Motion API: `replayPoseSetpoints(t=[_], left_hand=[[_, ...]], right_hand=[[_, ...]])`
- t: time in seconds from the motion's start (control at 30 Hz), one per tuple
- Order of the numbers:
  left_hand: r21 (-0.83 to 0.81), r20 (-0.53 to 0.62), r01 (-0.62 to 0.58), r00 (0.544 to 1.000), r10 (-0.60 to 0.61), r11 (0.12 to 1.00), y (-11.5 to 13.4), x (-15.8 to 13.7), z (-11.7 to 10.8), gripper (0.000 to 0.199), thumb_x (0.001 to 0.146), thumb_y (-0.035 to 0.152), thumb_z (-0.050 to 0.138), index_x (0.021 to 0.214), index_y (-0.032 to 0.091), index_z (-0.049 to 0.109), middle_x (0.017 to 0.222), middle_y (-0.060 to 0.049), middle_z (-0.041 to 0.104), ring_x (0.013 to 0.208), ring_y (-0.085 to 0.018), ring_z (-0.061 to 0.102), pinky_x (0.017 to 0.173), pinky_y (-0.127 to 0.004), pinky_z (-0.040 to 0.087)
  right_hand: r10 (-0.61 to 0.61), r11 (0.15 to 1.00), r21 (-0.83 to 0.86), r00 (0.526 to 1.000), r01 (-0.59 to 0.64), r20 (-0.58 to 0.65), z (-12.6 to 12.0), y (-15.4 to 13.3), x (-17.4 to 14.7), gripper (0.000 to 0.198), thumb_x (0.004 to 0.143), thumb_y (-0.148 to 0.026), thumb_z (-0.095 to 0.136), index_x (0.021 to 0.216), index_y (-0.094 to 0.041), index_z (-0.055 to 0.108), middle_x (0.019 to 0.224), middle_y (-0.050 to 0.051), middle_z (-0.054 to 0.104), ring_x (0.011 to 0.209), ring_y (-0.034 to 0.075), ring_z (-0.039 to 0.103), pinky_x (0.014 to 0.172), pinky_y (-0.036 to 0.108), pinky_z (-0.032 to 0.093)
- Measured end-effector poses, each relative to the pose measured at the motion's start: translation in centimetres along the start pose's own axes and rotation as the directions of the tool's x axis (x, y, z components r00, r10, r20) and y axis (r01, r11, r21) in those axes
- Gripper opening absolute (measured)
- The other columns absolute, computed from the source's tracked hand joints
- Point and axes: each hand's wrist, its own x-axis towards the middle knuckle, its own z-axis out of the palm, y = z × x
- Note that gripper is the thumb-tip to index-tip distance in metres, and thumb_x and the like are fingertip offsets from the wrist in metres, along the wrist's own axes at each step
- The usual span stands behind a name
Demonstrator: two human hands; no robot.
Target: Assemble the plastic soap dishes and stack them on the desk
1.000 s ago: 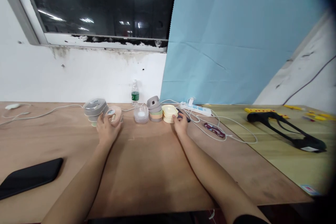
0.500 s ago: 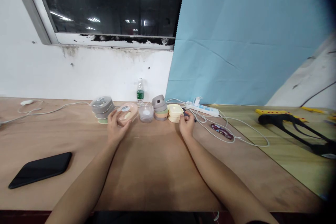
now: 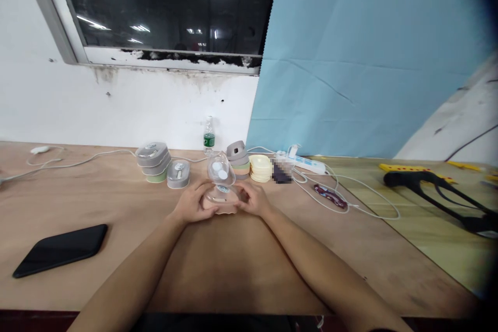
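At the middle of the table, a pink box [image 3: 220,208] with a clear top sits between my two hands. My left hand [image 3: 191,204] grips its left side, thumb along the front edge. On the other side my right hand [image 3: 253,198] has its thumb and fingers closed on the box's right end. Clear plastic pieces [image 3: 221,170], lid-like and rounded, show right behind the pink box; whether they touch it I cannot tell. Beyond my right hand stands a stack of pale yellow pieces [image 3: 260,168], beside a stack of grey, green and orange parts [image 3: 237,155].
A grey box [image 3: 178,175] stands left of my hands beside a stack of similar boxes [image 3: 153,160]. Further back are a water bottle [image 3: 209,137] and a power strip [image 3: 307,164] with white cables. A black phone [image 3: 61,250] lies front left; a dark red patterned object [image 3: 330,195] lies right.
The pink box has moved right and nearer to me with my left hand. My right hand has left the yellow stack and taken the box's other side. A grey box now shows at the left.
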Motion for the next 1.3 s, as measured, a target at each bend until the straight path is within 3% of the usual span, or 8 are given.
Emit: replayPoseSetpoints(t=[0.2,0.37,0.47,0.57,0.7,0.87,1.07,1.3], left_hand=[[-0.091,0.019,-0.052,0.998,0.054,0.994,0.2,0.0,-0.2,0.054,0.073,0.045,0.063,0.12,0.021,0.053,0.121,-0.01,0.06,0.111,-0.026,0.057,0.095,-0.041,0.047],[-0.14,0.067,-0.017,0.997,0.027,0.99,0.4,0.1,-0.6,0.049,0.077,0.047,0.059,0.117,0.019,0.055,0.116,-0.011,0.062,0.106,-0.027,0.059,0.091,-0.041,0.047],[-0.155,0.085,0.009,0.996,0.004,0.988,0.2,0.1,-0.8,0.048,0.078,0.05,0.057,0.114,0.019,0.056,0.113,-0.012,0.062,0.103,-0.027,0.06,0.089,-0.041,0.048],[-0.165,0.079,0.002,0.997,0.011,0.986,0.1,0.1,-0.8,0.047,0.078,0.05,0.057,0.112,0.018,0.058,0.108,-0.011,0.063,0.1,-0.026,0.061,0.087,-0.04,0.048],[-0.175,0.089,-0.015,0.996,0.031,0.984,0.3,0.1,-0.8,0.046,0.077,0.048,0.059,0.111,0.017,0.057,0.105,-0.011,0.064,0.095,-0.025,0.061,0.084,-0.038,0.048],[-0.181,0.115,-0.025,0.992,0.046,0.983,0.8,0.0,-0.6,0.047,0.076,0.048,0.061,0.111,0.017,0.056,0.106,-0.01,0.063,0.094,-0.025,0.061,0.083,-0.037,0.048],[-0.193,0.124,-0.07,0.988,0.095,0.979,1.1,0.1,-0.6,0.048,0.076,0.046,0.061,0.114,0.016,0.055,0.106,-0.011,0.062,0.096,-0.024,0.06,0.084,-0.037,0.047],[-0.188,0.118,0.002,0.993,0.021,0.982,0.6,-0.3,0.1,0.048,0.079,0.046,0.058,0.117,0.017,0.053,0.112,-0.011,0.061,0.101,-0.025,0.06,0.089,-0.039,0.047]], right_hand=[[0.039,0.995,0.087,0.999,-0.041,0.024,0.2,0.7,-0.4,0.06,0.08,-0.067,0.049,0.113,-0.019,0.062,0.085,0.007,0.067,0.067,0.017,0.06,0.063,0.028,0.047],[0.268,0.961,0.046,0.961,-0.271,0.074,0.5,2.0,-0.1,0.033,0.092,-0.036,0.043,0.114,-0.023,0.064,0.09,0.004,0.069,0.07,0.016,0.06,0.066,0.028,0.047],[0.199,0.98,-0.02,0.954,-0.2,0.222,0.3,2.6,-0.1,0.029,0.085,-0.025,0.053,0.11,-0.024,0.067,0.086,0.003,0.068,0.068,0.015,0.059,0.062,0.026,0.045],[0.096,0.995,-0.038,0.961,-0.089,0.258,0.2,2.5,-0.2,0.019,0.082,-0.023,0.059,0.098,-0.022,0.07,0.083,0.003,0.066,0.074,0.016,0.059,0.063,0.025,0.044],[0.061,0.995,-0.084,0.983,-0.047,0.176,0.6,1.8,0.4,0.016,0.089,-0.03,0.055,0.09,-0.021,0.069,0.082,0.004,0.064,0.078,0.017,0.058,0.069,0.027,0.044],[0.098,0.986,-0.139,0.995,-0.094,0.019,2.4,1.8,3.1,0.023,0.091,-0.035,0.051,0.098,-0.02,0.068,0.089,0.006,0.066,0.085,0.018,0.06,0.077,0.029,0.046],[0.215,0.963,-0.159,0.976,-0.217,-0.029,5.4,1.9,6.3,0.025,0.089,-0.028,0.052,0.107,-0.019,0.067,0.095,0.007,0.068,0.082,0.018,0.061,0.078,0.03,0.046],[0.324,0.946,0.014,0.939,-0.325,-0.118,4.5,1.8,4.1,0.039,0.088,-0.034,0.049,0.123,-0.018,0.056,0.08,0.003,0.064,0.069,0.016,0.057,0.067,0.027,0.045]])
